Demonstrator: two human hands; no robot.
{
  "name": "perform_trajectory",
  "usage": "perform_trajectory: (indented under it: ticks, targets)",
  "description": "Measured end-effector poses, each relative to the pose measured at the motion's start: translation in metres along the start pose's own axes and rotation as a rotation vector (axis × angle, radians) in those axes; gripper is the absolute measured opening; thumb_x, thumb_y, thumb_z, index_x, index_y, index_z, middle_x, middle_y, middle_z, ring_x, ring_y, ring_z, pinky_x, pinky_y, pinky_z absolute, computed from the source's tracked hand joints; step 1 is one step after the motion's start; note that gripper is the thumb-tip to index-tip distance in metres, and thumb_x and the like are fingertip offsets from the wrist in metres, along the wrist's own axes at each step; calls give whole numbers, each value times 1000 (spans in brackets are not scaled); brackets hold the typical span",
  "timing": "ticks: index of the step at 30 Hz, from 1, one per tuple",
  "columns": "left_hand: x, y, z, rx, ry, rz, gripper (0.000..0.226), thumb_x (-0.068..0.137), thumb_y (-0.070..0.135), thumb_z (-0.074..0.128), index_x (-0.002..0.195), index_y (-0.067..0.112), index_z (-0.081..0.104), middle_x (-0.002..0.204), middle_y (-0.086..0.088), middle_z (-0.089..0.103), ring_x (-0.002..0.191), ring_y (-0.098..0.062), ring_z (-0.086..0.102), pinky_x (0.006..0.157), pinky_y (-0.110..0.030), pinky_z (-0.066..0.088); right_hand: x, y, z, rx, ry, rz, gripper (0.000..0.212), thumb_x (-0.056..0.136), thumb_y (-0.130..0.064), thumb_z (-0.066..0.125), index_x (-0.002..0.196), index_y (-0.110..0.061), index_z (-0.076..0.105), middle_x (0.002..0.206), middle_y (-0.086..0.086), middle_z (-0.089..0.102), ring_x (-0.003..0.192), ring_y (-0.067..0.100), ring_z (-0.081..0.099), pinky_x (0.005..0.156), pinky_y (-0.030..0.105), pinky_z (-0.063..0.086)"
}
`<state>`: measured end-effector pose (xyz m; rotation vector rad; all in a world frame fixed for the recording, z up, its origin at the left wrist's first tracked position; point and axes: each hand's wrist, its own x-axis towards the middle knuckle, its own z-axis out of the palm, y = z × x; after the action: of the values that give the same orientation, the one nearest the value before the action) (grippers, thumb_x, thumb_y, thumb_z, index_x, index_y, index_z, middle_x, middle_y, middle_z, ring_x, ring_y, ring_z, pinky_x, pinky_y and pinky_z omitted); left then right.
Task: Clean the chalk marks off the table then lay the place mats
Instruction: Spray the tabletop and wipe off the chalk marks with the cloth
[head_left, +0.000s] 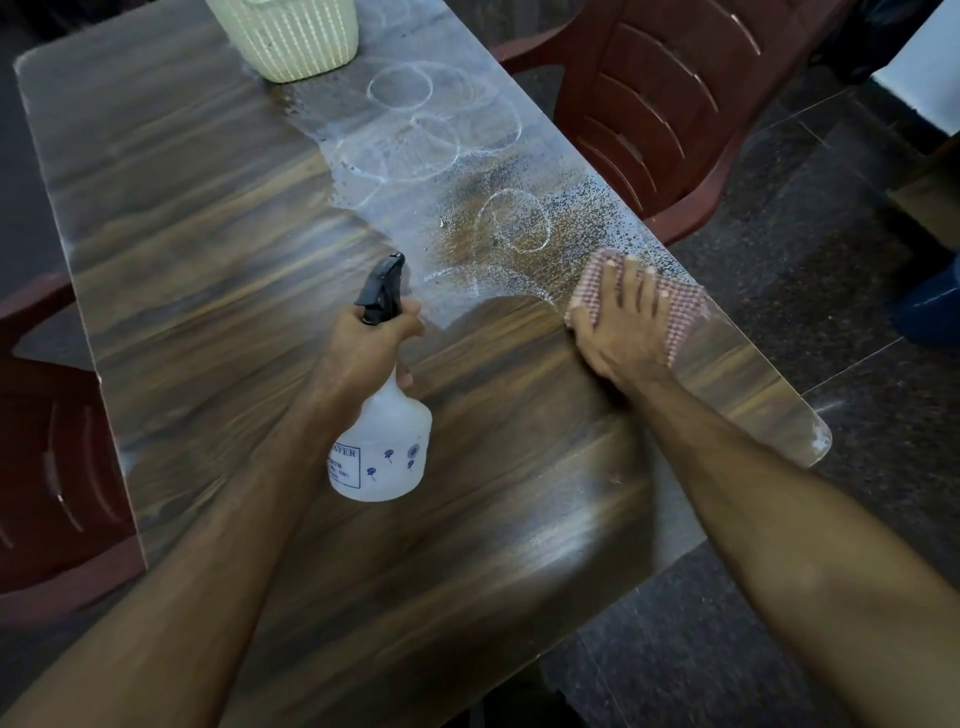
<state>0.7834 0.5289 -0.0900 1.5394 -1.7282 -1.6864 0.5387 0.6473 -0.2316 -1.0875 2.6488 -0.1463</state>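
- My left hand (371, 343) grips a spray bottle (382, 447); its label reads "…AYER".
- My right hand (618, 322) presses a checked cloth (680, 306), fingers spread flat.
- Chalk marks (514, 221) ring the wet table (208, 234).

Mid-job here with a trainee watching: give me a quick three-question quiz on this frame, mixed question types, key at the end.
1. True or false: the left hand holds the spray bottle lifted off the table.
2. What lies under the right hand?
A. a place mat
B. a checked cloth
C. a sponge
3. Fill in: the chalk marks not yet wiped are shaped like ____.

Key:
1. True; its base hangs above the wood.
2. B; the checked cloth is pressed flat near the table's right edge.
3. Circles, running from the wet patch towards the basket.
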Motion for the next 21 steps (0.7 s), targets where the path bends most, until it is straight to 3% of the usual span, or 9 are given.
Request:
perform_trajectory:
  ticks: [5, 8, 10, 12, 16, 19, 21]
  targets:
    - [-2, -1, -5, -23, 14, 36, 20, 87, 4, 65, 107, 5, 62, 98, -15, 64, 33, -18, 49, 40, -22, 43, -54, -81, 24, -55, -94, -310, 76, 97, -60, 11, 157, -18, -11, 163, 11, -15, 150, 32, -13, 122, 52, 0]
    - [2, 0, -8, -38, -4, 31, 21, 87, 6, 65, 108, 5, 62, 99, -13, 66, 34, -17, 50, 40, -23, 44, -99, -78, 34, -29, -132, -411, 73, 98, -62, 17, 157, -27, -8, 163, 1, -16, 150, 23, -15, 123, 48, -2]
    - [6, -2, -11, -49, -21, 38, 21, 87, 6, 66, 109, 6, 63, 99, -11, 67, 35, -17, 51, 41, -24, 45, -105, -47, 33, -45, -95, -339, 74, 95, -67, 18, 157, -32, -3, 164, -3, -13, 151, 22, -11, 122, 48, -1]
    - [11, -4, -14, -39, -44, 55, 19, 88, 7, 66, 107, 8, 63, 99, -10, 67, 36, -17, 51, 42, -24, 45, -90, -9, 25, -62, -18, -145, 78, 91, -70, 14, 158, -32, 1, 165, 0, -8, 152, 27, -6, 122, 49, 1]
    - [19, -10, -18, -47, -81, 51, 18, 89, 8, 65, 107, 11, 62, 101, -6, 66, 36, -16, 51, 42, -25, 46, -32, 41, 3, -24, 85, 206, 83, 89, -69, 17, 158, -23, 14, 164, 13, 9, 151, 37, 6, 121, 54, 8]
    - [25, -13, -21, -40, -96, 46, 20, 89, 9, 65, 109, 10, 62, 105, -4, 66, 38, -17, 52, 43, -25, 47, 5, 24, 0, -24, 75, 256, 81, 93, -67, 16, 158, -18, 11, 164, 16, 6, 150, 39, 4, 121, 55, 5]
    - [30, -13, -26, -29, -109, 46, 22, 89, 10, 66, 111, 8, 62, 106, -5, 66, 38, -16, 53, 43, -24, 46, 15, -5, 3, -25, 42, 182, 81, 93, -66, 12, 158, -18, 4, 165, 15, 0, 151, 38, -2, 121, 54, 0]
